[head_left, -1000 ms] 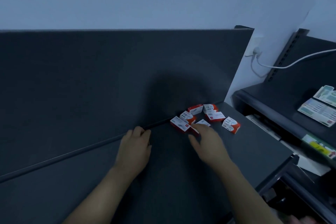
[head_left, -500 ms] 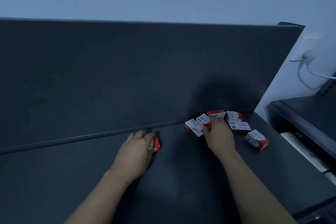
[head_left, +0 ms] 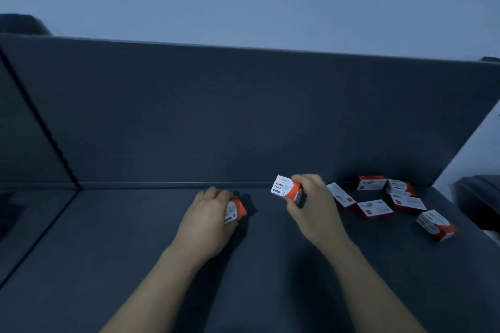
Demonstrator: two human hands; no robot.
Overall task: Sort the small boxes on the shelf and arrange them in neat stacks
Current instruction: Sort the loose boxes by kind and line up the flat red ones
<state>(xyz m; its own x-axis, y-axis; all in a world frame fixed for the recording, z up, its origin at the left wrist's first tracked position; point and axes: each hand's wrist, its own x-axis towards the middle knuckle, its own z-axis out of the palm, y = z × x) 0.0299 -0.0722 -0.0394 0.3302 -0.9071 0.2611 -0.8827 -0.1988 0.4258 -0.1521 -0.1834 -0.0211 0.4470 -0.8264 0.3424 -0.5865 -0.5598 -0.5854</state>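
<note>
Dark shelf (head_left: 135, 238): left hand (head_left: 208, 222) presses one box (head_left: 236, 210) down, right hand (head_left: 311, 205) grips another box (head_left: 285, 187) beside it, probably for stacking.

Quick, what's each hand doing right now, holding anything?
Left hand: closed on a paper clip box resting on the shelf.
Right hand: closed on a second paper clip box, lifted off the shelf.

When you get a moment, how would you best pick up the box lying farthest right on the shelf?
Probably from above, pinching its two long sides. The farthest-right box lies flat, label up, apart from the other loose boxes, so fingers have room on both sides. The right hand is nearer but already holds a box.
</note>
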